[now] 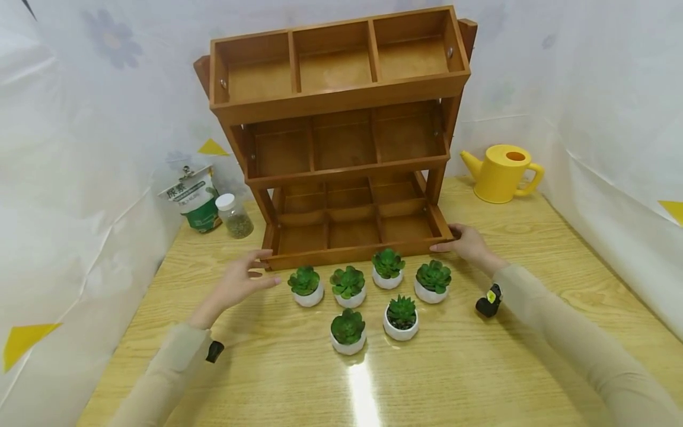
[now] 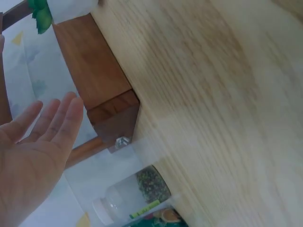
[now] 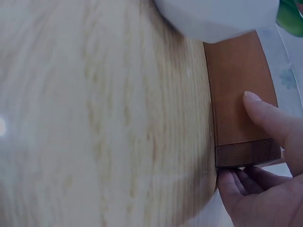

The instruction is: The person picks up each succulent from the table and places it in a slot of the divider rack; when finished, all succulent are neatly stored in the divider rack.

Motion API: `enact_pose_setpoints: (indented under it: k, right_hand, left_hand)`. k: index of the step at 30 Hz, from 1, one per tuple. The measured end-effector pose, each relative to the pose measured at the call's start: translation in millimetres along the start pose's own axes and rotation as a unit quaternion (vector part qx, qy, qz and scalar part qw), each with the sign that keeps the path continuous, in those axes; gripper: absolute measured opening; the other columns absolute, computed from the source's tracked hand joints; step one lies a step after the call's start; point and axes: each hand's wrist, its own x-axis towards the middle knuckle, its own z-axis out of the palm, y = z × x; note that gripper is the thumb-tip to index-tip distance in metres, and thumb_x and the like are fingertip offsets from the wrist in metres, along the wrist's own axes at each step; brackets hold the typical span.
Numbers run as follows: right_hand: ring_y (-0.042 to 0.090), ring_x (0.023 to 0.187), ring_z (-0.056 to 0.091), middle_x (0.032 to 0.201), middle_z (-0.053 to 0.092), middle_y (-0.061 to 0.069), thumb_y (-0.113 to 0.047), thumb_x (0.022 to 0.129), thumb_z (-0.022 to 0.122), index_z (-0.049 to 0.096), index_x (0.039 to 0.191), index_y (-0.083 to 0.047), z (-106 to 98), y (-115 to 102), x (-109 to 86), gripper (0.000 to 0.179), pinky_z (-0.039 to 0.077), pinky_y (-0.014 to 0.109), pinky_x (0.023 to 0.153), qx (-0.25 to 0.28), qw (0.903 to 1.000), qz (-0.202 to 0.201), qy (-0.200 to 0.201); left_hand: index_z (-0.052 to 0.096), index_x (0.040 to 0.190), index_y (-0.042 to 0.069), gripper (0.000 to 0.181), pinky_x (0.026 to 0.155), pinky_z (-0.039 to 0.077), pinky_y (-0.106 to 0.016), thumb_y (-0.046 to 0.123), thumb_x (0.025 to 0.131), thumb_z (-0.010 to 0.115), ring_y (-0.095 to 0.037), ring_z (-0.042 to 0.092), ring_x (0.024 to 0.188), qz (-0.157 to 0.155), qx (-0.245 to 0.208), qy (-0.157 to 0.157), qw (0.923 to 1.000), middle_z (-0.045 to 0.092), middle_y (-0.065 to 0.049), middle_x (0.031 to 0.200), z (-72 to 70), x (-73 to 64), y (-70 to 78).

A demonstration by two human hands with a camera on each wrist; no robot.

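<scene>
Right fingers apparently around corner of shelf

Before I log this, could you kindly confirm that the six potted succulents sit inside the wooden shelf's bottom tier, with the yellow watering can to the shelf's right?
Not quite: the head view shows the six potted succulents on the table in front of the wooden shelf. The yellow watering can is indeed to its right.
</scene>
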Motion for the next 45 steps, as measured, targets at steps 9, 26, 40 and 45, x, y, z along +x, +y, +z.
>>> enact_pose_setpoints:
  k: [9,26,40,45]
  right_hand:
    - [0.043,0.128,0.043,0.142,0.041,0.030,-0.041,0.080,0.077,0.031,0.145,0.007,1,1,-0.8,0.094,0.035,0.053,0.107,-0.006,0.9999,-0.007,0.005]
    - [0.043,0.130,0.041,0.144,0.039,0.030,-0.042,0.081,0.076,0.030,0.146,0.008,0,1,0.4,0.094,0.034,0.053,0.107,-0.002,1.0000,-0.007,0.007]
    - [0.042,0.128,0.044,0.143,0.041,0.029,-0.036,0.082,0.076,0.030,0.146,0.007,1,0,-4.3,0.090,0.037,0.052,0.106,0.011,0.9998,-0.014,0.006]
    - [0.042,0.127,0.045,0.143,0.041,0.030,-0.037,0.082,0.076,0.029,0.146,0.008,1,0,-5.1,0.091,0.037,0.052,0.105,0.014,0.9998,-0.012,0.005]
  left_hand:
    - [0.045,0.138,-0.001,0.077,0.096,0.047,-0.051,0.029,0.077,0.081,-0.038,0.054,0.118,0.021,0.007,-0.039,0.9990,0.051,-0.021,0.137,15.5,4.7,7.0]
    - [0.048,0.136,-0.001,0.081,0.090,0.052,-0.044,0.031,0.072,0.085,-0.037,0.056,0.113,0.037,0.022,-0.079,0.9959,0.054,-0.019,0.132,39.4,14.2,11.4]
    - [0.051,0.129,0.001,0.076,0.084,0.053,-0.042,0.030,0.069,0.087,-0.028,0.063,0.101,0.057,0.064,-0.078,0.9933,0.066,-0.011,0.111,49.9,17.7,10.8]
    - [0.053,0.125,0.001,0.074,0.082,0.054,-0.039,0.030,0.067,0.088,-0.025,0.064,0.099,0.060,0.072,-0.072,0.9930,0.068,-0.009,0.108,50.8,18.4,9.2]
